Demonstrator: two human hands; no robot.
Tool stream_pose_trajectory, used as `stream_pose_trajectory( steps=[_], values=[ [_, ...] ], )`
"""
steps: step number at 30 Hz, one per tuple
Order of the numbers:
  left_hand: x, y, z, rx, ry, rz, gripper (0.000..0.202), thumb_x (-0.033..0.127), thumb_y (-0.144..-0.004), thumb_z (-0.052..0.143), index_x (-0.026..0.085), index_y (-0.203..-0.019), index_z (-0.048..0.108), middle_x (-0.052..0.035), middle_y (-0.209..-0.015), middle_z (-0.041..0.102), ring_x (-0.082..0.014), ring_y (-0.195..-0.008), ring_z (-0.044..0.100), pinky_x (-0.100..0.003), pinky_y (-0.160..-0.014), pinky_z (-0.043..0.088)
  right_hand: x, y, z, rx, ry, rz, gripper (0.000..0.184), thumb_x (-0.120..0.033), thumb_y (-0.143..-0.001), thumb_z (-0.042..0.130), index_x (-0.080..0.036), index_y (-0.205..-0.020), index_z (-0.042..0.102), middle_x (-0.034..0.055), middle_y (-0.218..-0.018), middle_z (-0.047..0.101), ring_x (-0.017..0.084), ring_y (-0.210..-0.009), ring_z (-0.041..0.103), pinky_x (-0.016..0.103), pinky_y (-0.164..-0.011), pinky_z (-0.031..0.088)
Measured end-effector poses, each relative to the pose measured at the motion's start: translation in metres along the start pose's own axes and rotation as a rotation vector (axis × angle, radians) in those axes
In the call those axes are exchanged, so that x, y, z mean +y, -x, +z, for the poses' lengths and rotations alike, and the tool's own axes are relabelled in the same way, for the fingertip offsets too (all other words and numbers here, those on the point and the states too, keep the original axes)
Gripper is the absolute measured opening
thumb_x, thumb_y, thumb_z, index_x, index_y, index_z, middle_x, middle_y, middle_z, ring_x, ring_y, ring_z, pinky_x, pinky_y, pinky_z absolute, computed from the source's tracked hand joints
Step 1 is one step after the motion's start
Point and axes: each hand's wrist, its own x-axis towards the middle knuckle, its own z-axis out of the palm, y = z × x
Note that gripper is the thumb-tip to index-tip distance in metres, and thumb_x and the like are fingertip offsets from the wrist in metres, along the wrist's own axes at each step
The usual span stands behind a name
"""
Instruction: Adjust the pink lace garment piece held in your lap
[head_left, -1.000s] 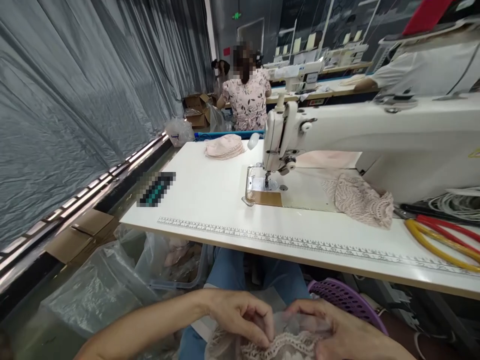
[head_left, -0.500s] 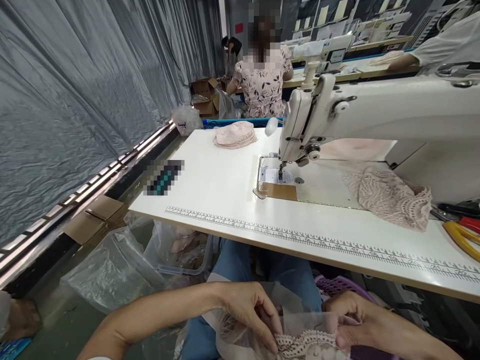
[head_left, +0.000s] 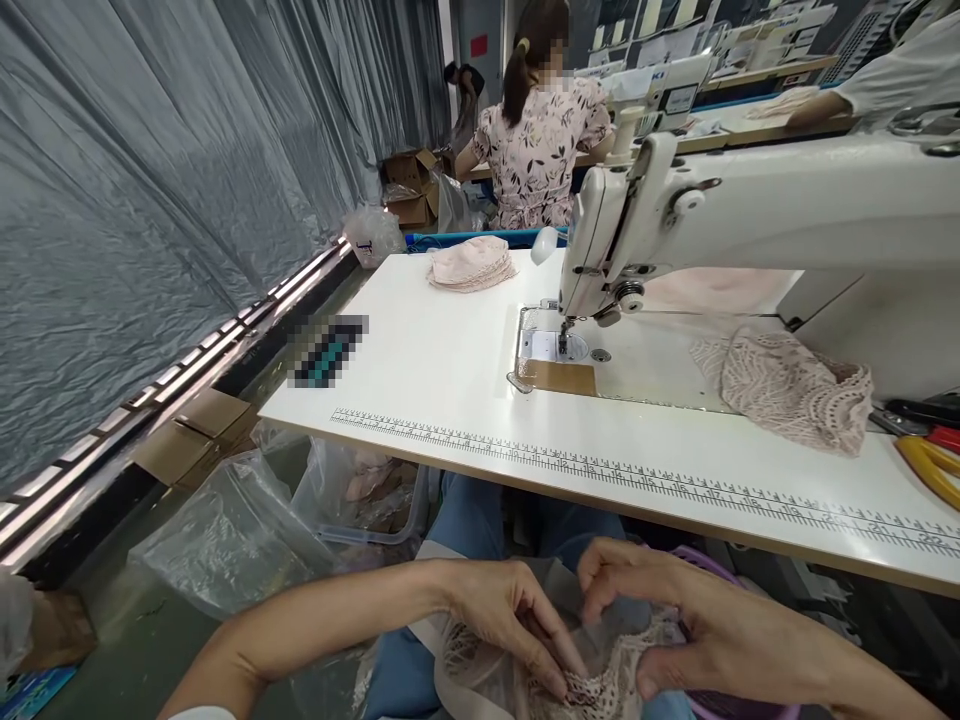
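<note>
My left hand is closed in a pinch on a pale pink lace garment piece with a scalloped edge and sheer mesh, held over my lap. To its right, my right hand is open, thumb and fingers spread around the lace's right side. Its thumb lies close against the scalloped edge; whether it presses on it I cannot tell. The lower part of the piece runs out of view at the bottom.
A white sewing machine stands on the white table, which has a printed ruler along its front edge. Stacked pink pieces, crumpled lace and yellow-handled scissors lie on it. Below are a plastic bin and purple basket. Co-workers sit ahead.
My right hand has loosened its pinch on the lace edge, its fingers spreading and moving up and left. The lace has bunched toward my left hand, which keeps its pinch.
</note>
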Motion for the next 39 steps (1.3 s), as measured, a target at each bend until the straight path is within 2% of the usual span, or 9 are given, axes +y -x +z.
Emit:
stream_pose_trajectory(
  steps=[4, 9, 13, 18, 23, 27, 32, 36, 39],
  values=[
    [-0.002, 0.002, 0.000, 0.030, -0.121, 0.047, 0.048, 0.042, -0.064, 0.076, 0.011, -0.100, 0.071, -0.0006, -0.085, 0.069, -0.0145, -0.086, 0.064, -0.019, -0.086, 0.047, -0.009, -0.010, 0.008, -0.071, 0.037, -0.048, 0.028, -0.044, -0.076, 0.068, -0.023, -0.094, 0.063, 0.0023, -0.094, 0.061, 0.019, -0.093, 0.053, 0.033, -0.082, 0.039],
    [0.000, 0.003, 0.000, 0.024, -0.122, 0.026, 0.059, 0.045, -0.063, 0.076, 0.011, -0.110, 0.066, -0.0014, -0.087, 0.068, -0.0167, -0.091, 0.063, -0.019, -0.079, 0.050, -0.010, -0.016, 0.014, -0.144, 0.068, 0.225, 0.039, -0.029, -0.063, 0.077, -0.021, -0.092, 0.053, -0.0004, -0.089, 0.055, 0.021, -0.090, 0.048, 0.034, -0.078, 0.038],
    [0.000, 0.002, -0.003, -0.013, -0.077, -0.011, 0.062, 0.048, -0.062, 0.076, 0.013, -0.113, 0.065, 0.0003, -0.080, 0.067, -0.0144, -0.084, 0.064, -0.019, -0.077, 0.050, -0.004, -0.018, 0.014, -0.160, 0.071, 0.281, 0.047, -0.022, -0.059, 0.074, -0.021, -0.096, 0.046, -0.0020, -0.085, 0.051, 0.018, -0.082, 0.047, 0.029, -0.069, 0.035],
    [-0.004, -0.001, -0.006, -0.040, -0.030, -0.030, 0.053, 0.047, -0.060, 0.078, 0.012, -0.099, 0.069, 0.0005, -0.076, 0.065, -0.0119, -0.071, 0.063, -0.020, -0.071, 0.051, 0.007, -0.020, 0.012, -0.120, -0.043, 0.262, 0.032, -0.025, -0.061, 0.073, -0.021, -0.086, 0.054, -0.0028, -0.079, 0.054, 0.015, -0.076, 0.048, 0.027, -0.066, 0.034],
    [-0.004, -0.003, -0.007, -0.043, -0.017, -0.002, 0.053, 0.050, -0.059, 0.077, 0.010, -0.093, 0.068, 0.0005, -0.076, 0.064, -0.0136, -0.076, 0.064, -0.022, -0.079, 0.050, 0.011, -0.020, 0.009, -0.173, -0.121, 0.234, 0.017, -0.025, -0.066, 0.068, -0.019, -0.070, 0.053, -0.0037, -0.069, 0.051, 0.013, -0.069, 0.047, 0.025, -0.063, 0.033],
    [-0.006, -0.004, -0.011, -0.081, -0.031, -0.018, 0.054, 0.051, -0.059, 0.077, 0.011, -0.094, 0.068, 0.0001, -0.076, 0.065, -0.0148, -0.076, 0.064, -0.024, -0.080, 0.050, 0.016, -0.018, 0.007, -0.213, -0.197, 0.198, 0.021, -0.034, -0.068, 0.068, -0.017, -0.075, 0.058, -0.0020, -0.069, 0.054, 0.013, -0.069, 0.049, 0.025, -0.063, 0.035],
    [-0.007, -0.004, -0.010, -0.096, -0.115, -0.040, 0.035, 0.035, -0.064, 0.078, 0.012, -0.089, 0.068, 0.0021, -0.072, 0.065, -0.0117, -0.073, 0.063, -0.020, -0.080, 0.049, 0.021, -0.016, 0.007, -0.287, -0.269, 0.183, 0.038, -0.051, -0.068, 0.068, -0.016, -0.082, 0.066, 0.0010, -0.071, 0.058, 0.015, -0.069, 0.056, 0.026, -0.064, 0.042],
    [0.000, -0.004, -0.009, -0.101, -0.157, -0.031, 0.025, 0.029, -0.071, 0.072, 0.013, -0.090, 0.068, 0.0023, -0.075, 0.066, -0.0112, -0.076, 0.063, -0.018, -0.080, 0.047, 0.019, -0.016, 0.011, -0.301, -0.242, 0.146, 0.040, -0.053, -0.068, 0.068, -0.018, -0.087, 0.067, 0.0027, -0.078, 0.060, 0.018, -0.075, 0.060, 0.029, -0.067, 0.047],
    [0.011, -0.010, -0.026, -0.231, -0.311, -0.021, 0.031, 0.029, -0.070, 0.073, 0.012, -0.095, 0.068, 0.0005, -0.083, 0.067, -0.0152, -0.088, 0.063, -0.020, -0.084, 0.046, 0.020, -0.016, 0.015, -0.311, -0.199, 0.099, 0.035, -0.049, -0.067, 0.069, -0.019, -0.083, 0.067, 0.0033, -0.081, 0.060, 0.019, -0.079, 0.060, 0.029, -0.068, 0.048]
  ],
)
